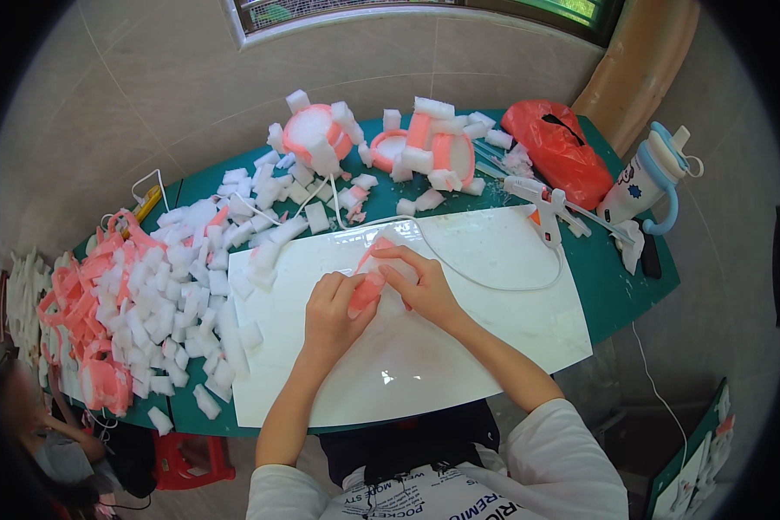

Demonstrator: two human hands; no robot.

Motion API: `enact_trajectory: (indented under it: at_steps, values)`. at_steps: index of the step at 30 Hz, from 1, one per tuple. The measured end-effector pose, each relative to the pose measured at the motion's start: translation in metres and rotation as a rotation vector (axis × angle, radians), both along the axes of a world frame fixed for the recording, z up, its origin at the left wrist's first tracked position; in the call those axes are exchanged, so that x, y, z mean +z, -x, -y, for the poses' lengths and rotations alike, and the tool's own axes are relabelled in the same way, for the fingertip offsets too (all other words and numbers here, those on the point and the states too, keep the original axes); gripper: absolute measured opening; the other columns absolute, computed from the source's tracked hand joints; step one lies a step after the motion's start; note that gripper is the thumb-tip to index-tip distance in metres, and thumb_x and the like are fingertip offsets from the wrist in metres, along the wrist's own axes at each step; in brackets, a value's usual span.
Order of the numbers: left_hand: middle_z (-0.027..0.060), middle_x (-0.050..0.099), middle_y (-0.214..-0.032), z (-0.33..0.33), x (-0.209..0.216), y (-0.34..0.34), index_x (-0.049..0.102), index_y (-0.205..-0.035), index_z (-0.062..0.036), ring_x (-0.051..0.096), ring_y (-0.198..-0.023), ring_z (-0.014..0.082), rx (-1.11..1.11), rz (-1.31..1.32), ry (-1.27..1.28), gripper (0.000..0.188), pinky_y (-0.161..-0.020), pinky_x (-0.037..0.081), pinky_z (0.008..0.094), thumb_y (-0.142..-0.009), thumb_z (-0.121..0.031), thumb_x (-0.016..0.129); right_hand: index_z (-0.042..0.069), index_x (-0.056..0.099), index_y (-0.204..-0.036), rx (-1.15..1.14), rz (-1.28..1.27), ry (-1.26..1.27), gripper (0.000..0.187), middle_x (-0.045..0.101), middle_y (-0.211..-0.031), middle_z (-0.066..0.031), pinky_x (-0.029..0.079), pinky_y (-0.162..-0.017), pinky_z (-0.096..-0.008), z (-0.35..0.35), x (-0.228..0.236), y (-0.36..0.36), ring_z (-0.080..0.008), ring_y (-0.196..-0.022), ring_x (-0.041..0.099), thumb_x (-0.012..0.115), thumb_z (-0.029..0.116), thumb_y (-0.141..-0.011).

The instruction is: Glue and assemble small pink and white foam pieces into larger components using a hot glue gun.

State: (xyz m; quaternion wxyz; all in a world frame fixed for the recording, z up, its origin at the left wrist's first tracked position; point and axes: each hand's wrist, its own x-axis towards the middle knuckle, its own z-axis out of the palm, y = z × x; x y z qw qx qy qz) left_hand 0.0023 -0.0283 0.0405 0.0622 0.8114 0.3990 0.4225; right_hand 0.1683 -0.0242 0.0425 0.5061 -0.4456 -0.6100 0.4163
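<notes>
Both hands, left hand (331, 305) and right hand (425, 286), pinch one pink-and-white foam piece (368, 286); several finished foam rings (319, 134) stand behind, large loose white foam block pile (182, 286) unused.

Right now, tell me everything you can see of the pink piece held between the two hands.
The pink piece is a small curved strip, soft and foam-like by its look, with white foam against its upper end. It is held just above the glossy white board, near the board's far edge. The left hand grips its lower end from below; the right hand pinches its upper part, fingers curled over it. Its underside is hidden.
</notes>
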Motion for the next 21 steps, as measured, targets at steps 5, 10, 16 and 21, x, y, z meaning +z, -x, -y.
enact_trajectory:
  at_steps: [5,10,16,21]
  values:
    - [0.0093,0.053,-0.077,0.000,-0.001,0.001,0.059,-0.091,-0.0034,0.053,-0.073,0.0263,-0.001,-0.002,0.005,0.036,-0.064,0.044,0.0339,-0.059,-0.005,0.074,0.008,0.062,-0.105,0.033,-0.033,0.241,0.024,0.066,-0.089,-0.0087,0.046,-0.077,-0.0272,0.004,0.011,0.000,-0.0172,-0.079,0.061,0.056,0.019,-0.085]
    - [0.0097,0.053,-0.077,-0.001,0.000,0.000,0.059,-0.091,-0.0030,0.053,-0.073,0.0265,0.000,0.006,0.001,0.036,-0.063,0.044,0.0340,-0.059,-0.005,0.074,0.008,0.061,-0.106,0.010,-0.013,0.103,0.025,0.065,-0.089,-0.0099,0.046,-0.078,-0.0283,0.000,0.002,-0.001,-0.0192,-0.080,0.062,0.057,0.021,-0.085]
    - [0.0096,0.053,-0.077,-0.001,-0.001,0.001,0.059,-0.091,-0.0031,0.053,-0.073,0.0266,0.007,0.013,-0.002,0.036,-0.063,0.044,0.0341,-0.058,-0.005,0.074,0.009,0.062,-0.108,-0.025,0.004,-0.006,0.027,0.065,-0.095,-0.0122,0.045,-0.082,-0.0293,0.000,-0.002,0.001,-0.0223,-0.087,0.062,0.058,0.021,-0.084]
    - [0.0093,0.053,-0.077,0.000,0.001,0.001,0.059,-0.091,-0.0036,0.053,-0.073,0.0263,0.004,0.013,-0.002,0.036,-0.063,0.044,0.0338,-0.059,-0.006,0.074,0.009,0.061,-0.109,-0.036,0.027,-0.039,0.026,0.065,-0.096,-0.0107,0.048,-0.070,-0.0272,0.000,-0.002,0.000,-0.0187,-0.074,0.062,0.056,0.021,-0.086]
